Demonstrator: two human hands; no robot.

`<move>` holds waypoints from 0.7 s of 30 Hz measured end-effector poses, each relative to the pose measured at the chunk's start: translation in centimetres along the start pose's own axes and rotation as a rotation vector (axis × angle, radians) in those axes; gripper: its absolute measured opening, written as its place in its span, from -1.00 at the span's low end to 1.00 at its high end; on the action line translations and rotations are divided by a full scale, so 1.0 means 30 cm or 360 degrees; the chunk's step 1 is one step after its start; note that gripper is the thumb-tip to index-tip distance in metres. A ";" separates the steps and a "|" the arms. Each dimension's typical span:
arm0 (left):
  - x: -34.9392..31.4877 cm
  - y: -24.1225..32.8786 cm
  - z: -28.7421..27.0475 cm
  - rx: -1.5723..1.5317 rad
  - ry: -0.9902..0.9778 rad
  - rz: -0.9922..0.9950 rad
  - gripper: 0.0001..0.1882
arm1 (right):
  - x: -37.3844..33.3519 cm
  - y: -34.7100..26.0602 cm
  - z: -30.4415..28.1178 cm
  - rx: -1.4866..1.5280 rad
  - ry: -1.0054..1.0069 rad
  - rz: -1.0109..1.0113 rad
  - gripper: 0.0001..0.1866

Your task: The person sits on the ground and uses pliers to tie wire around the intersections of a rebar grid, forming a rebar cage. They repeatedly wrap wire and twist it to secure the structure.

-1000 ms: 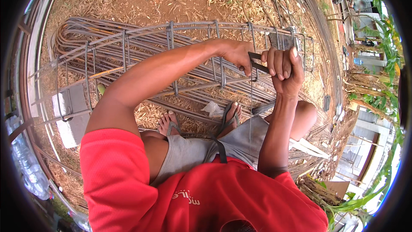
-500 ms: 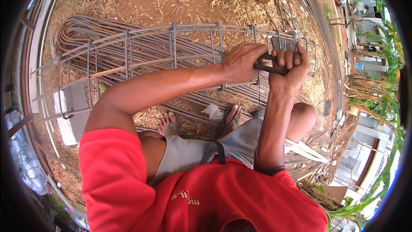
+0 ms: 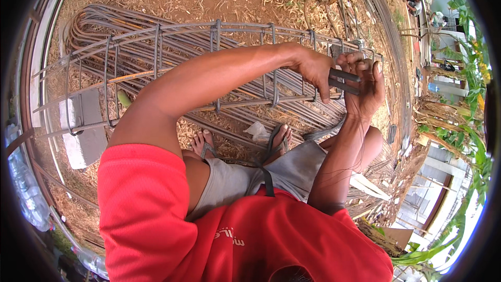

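My left hand [image 3: 317, 70] is closed around a pair of pincers; its jaws are hidden in the grip. Two dark handles [image 3: 344, 82] of the tool stick out to the right, toward my right palm. My right hand [image 3: 365, 86] is open, with the fingers apart and the thumb raised beside the handle ends. Thin dark wire [image 3: 357, 151] trails down along my right forearm. Both hands are over the right part of a long rebar cage [image 3: 214, 39], made of lengthwise bars with square stirrups.
Under the cage lies a stack of bent rebar [image 3: 99, 21]. A pale block [image 3: 86, 125] stands beneath its left end. More long bars [image 3: 386, 31] lie on the right. My sandalled feet [image 3: 279, 141] are near the cage. A crumpled plastic piece [image 3: 255, 130] lies between them.
My right hand has loosened from the pincer handles and its fingers have spread. My left hand now holds the tool. The wire has shifted from hanging left of my right forearm to lying across it.
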State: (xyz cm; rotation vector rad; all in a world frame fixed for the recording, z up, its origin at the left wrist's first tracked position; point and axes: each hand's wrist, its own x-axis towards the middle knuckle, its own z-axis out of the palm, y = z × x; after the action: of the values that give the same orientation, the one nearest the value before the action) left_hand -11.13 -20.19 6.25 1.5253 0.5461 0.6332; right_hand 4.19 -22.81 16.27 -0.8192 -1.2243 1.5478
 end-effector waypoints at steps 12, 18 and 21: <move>0.025 0.013 0.034 0.0140 -0.0418 -0.0206 -0.72 | -0.102 0.049 -0.041 0.0056 -0.0216 -0.0077 -0.33; -0.048 0.052 0.039 0.0595 0.0606 0.0007 -0.66 | 0.047 0.014 0.015 0.0338 0.0130 0.0090 -0.39; -0.046 0.031 0.148 0.0825 0.1443 0.0238 -0.50 | 0.109 0.020 0.033 0.0381 0.0438 0.0145 -0.44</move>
State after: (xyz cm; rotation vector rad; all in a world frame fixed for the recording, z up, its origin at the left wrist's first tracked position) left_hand -9.12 -24.42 7.04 1.7138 1.3686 1.3943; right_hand 2.11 -20.03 16.13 -0.9038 -0.7960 1.5586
